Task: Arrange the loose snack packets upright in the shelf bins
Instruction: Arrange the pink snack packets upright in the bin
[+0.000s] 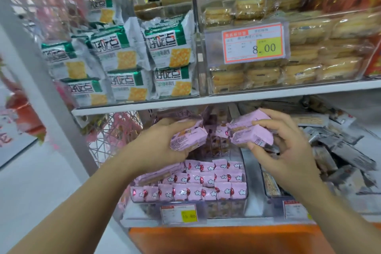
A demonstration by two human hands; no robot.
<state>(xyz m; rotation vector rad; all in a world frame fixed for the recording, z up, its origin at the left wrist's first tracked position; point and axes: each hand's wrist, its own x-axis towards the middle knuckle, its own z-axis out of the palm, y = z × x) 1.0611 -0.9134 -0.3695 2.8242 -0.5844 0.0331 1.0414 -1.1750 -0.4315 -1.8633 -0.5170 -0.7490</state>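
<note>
Fingers [181,122] of the left hand [162,146] are curled round one bundle of pink packets [189,138], and a second bundle [252,130] is gripped by the right hand [288,150], both held above the clear bin [245,173]. Front rows [206,181] are already stood upright (neatly enough); the grey packets [340,150] alongside are left jumbled, so the task is judged well short of done.
</note>
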